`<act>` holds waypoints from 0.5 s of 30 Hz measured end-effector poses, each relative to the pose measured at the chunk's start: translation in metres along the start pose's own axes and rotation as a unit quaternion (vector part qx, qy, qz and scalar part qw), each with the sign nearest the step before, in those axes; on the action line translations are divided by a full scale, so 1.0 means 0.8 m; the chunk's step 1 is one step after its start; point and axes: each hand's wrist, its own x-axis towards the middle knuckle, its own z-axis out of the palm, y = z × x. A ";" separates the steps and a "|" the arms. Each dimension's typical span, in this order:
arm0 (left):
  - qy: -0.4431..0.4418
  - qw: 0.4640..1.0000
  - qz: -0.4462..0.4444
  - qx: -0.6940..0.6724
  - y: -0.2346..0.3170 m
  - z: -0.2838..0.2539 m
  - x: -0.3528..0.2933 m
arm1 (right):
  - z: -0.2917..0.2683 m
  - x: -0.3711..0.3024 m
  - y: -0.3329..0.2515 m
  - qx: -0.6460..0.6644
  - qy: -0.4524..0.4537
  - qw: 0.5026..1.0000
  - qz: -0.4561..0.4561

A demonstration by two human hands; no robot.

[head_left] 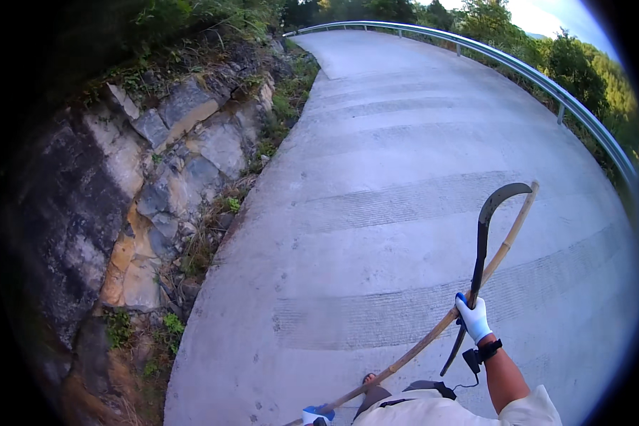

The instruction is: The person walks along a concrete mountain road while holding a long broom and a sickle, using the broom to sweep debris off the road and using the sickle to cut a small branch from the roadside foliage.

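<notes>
My right hand, in a white and blue glove, is closed around the dark handle of a hooked sickle. The blade curves over to the right at its top, and the lower handle end sticks out below the hand. A long bamboo pole runs slantwise through the same grip, its far tip beside the sickle's point. At the lower edge my left hand, gloved alike and partly cut off, is closed on the pole's near part. On my right wrist sits a black strapped device with a cable.
I am on a sloping concrete road with grooved bands across it. A rock face with plants rises along the left edge. A metal guardrail curves along the right side, trees beyond it. My foot shows below.
</notes>
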 end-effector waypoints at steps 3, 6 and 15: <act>-0.030 0.995 0.057 0.076 0.027 0.010 0.047 | -0.003 0.032 -0.004 -0.020 0.026 0.999 0.017; -0.094 0.944 0.227 0.220 0.050 0.017 0.100 | -0.015 0.069 -0.005 -0.011 0.033 0.999 0.020; -0.047 0.811 0.376 0.445 0.072 0.160 0.165 | -0.091 0.233 0.039 0.080 0.061 0.993 0.068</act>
